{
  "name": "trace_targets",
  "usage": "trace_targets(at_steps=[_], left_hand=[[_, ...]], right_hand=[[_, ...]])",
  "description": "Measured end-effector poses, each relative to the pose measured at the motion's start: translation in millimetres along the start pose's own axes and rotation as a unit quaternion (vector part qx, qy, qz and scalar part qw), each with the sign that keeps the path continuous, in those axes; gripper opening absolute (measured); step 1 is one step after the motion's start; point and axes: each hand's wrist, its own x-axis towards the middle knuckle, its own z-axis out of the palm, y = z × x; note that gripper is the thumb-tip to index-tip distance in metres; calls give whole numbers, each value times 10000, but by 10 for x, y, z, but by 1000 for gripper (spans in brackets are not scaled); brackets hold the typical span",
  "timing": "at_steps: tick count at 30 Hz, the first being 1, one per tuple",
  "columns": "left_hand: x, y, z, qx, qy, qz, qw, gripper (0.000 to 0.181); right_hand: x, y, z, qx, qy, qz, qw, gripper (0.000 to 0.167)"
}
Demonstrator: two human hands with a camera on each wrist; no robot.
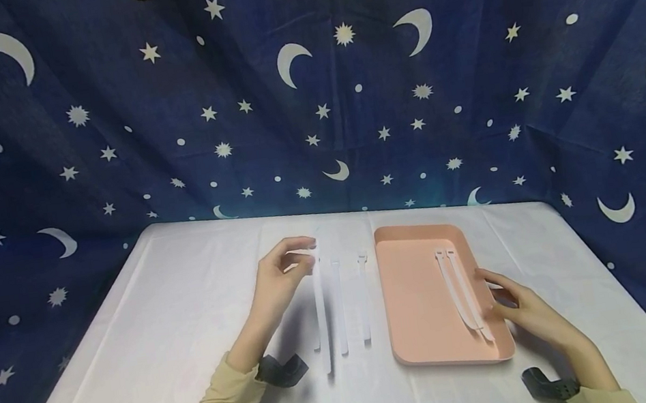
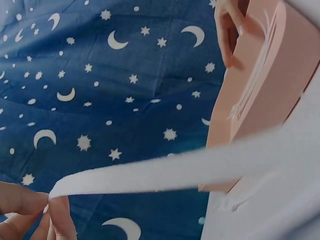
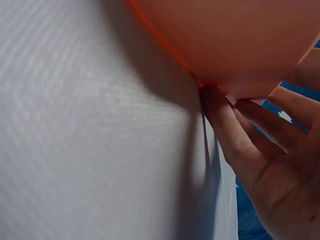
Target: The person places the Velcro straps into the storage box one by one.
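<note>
Left hand (image 1: 280,273) pinches one white strap (image 1: 324,329) left of the pink tray (image 1: 414,299); two similar straps (image 1: 452,290) lie inside, toward its right wall, which the right hand (image 1: 531,313) touches, fingers loosely spread.

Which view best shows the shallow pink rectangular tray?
Head view: the tray appears almost whole, interior included; the right hand hides little. Left wrist: cropped, crossed by a flat white strip. Right wrist: only a close, cropped part.

The starry backdrop (image 1: 254,66) and white table (image 1: 151,343) suggest a staged set.
</note>
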Motion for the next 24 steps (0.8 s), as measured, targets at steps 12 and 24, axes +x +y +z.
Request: trace_targets(at_steps=[12, 24], left_hand=[[-58, -96, 276, -302, -274, -215, 9989, 30], [-64, -225, 584, -535, -684, -481, 9951, 30]], right_hand=[[-42, 9, -30, -126, 110, 22, 9999, 67], [-9, 15, 8, -129, 100, 121, 9998, 68]])
